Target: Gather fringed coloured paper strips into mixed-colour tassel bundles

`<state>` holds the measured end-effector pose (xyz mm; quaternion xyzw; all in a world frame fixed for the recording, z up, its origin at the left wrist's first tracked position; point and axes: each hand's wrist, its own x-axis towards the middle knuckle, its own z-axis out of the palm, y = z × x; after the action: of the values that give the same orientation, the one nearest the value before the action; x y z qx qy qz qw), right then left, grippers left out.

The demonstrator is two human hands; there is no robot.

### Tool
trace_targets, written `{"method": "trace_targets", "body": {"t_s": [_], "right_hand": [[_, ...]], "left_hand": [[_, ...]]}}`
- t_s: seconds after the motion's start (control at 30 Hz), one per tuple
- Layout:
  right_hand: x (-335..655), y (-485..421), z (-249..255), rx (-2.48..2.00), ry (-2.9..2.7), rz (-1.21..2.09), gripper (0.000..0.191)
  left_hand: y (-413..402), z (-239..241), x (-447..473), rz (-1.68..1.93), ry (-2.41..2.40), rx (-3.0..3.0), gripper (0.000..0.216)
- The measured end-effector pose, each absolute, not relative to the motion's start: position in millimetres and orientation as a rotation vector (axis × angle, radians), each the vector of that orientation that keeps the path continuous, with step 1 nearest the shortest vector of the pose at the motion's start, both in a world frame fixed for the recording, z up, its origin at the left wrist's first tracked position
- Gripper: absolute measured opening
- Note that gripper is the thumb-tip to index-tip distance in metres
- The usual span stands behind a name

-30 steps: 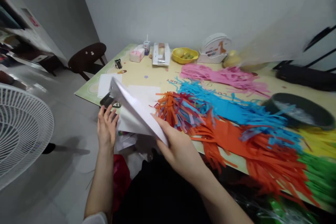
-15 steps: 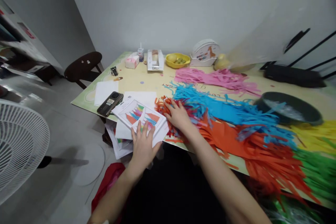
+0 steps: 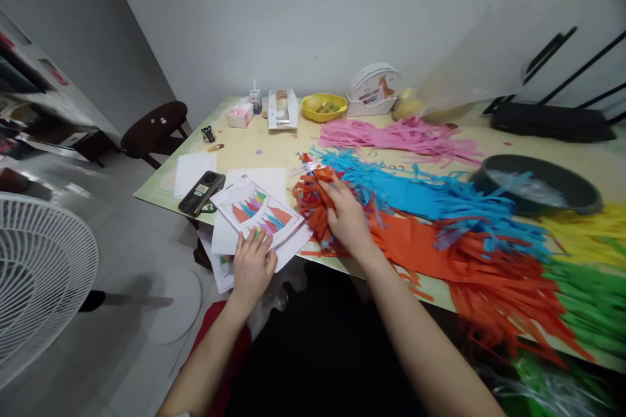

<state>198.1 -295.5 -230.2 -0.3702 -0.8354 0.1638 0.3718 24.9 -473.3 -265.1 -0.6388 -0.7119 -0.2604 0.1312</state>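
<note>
Two bare hands work at the near edge of a table (image 3: pixel 244 150). The left hand (image 3: pixel 252 267) lies with its fingers spread and extended on the lower edge of a printed sheet (image 3: pixel 274 208), palm down and not closed round anything. The right hand (image 3: pixel 347 218) has its fingers on a mixed tassel bundle (image 3: pixel 310 202), mostly orange with red and blue strands; whether they close round it or only press on it, I cannot tell. That bundle lies under and just left of the right fingers, close to the sheet's right side.

Immediately to the right of the right hand stretches an orange fringed strip (image 3: pixel 415 241), and beyond its fingertips, running off to the right, a blue fringed strip (image 3: pixel 411 195). A phone (image 3: pixel 201 193) lies ahead and left of the left hand, near a blank sheet (image 3: pixel 195 168). Farther past the right hand is a pink fringed strip (image 3: pixel 386 137). Well to the right of that hand are a dark bowl (image 3: pixel 581 199) containing clear plastic, yellow strips (image 3: pixel 581 234) and green strips (image 3: pixel 587 306).

Farthest ahead of both hands, toward the wall, stand a tissue pack (image 3: pixel 239 116), a drink carton (image 3: pixel 255 101), a windowed packet (image 3: pixel 282 118), a yellow dish (image 3: pixel 323 118) of fruit and a white holder (image 3: pixel 372 106) with a giraffe picture.
</note>
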Motion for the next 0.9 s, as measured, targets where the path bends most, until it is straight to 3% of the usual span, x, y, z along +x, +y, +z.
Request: {"method": "trace_targets", "body": {"t_s": [0.17,0.4,0.6,0.9], "right_hand": [[246,-366,-209,-0.839,-2.142,0.331,0.062],[270,-424,-246,-0.834,-2.326,0.416,0.061],[241,-424,-245,-0.893,-2.569,0.435,0.064],[192,-390,-222,-0.746,-2.49,0.82,0.056]], "left_hand": [[-471,-256,26,-0.806,-2.077,-1.849,0.031],[-469,-250,28,-0.799,-2.101,-1.83,0.03],[-468,-247,32,-0.802,-2.08,-1.83,0.03],[-468,-252,30,-0.862,-2.11,-1.874,0.032]]}}
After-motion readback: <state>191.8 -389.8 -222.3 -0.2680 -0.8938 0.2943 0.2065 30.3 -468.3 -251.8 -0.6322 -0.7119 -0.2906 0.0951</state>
